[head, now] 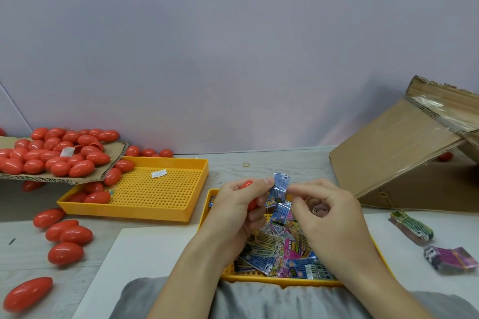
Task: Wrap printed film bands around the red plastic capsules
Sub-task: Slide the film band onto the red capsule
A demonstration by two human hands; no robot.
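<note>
Currently left hand (234,204) grips a red capsule (249,195) in its curled fingers, thumb pinching a blue film band (279,185) at the capsule's end. Right hand (328,217) pinches the band's other edge, above the yellow tray (381,254) of loose bands (280,254). More capsules (51,153) heaped on cardboard at left.

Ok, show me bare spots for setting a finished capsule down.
Free: the perforated yellow tray, right of its capsules, and the white sheet beside the left hand. Crowded: the film tray and the cardboard flap heaped with capsules.
</note>
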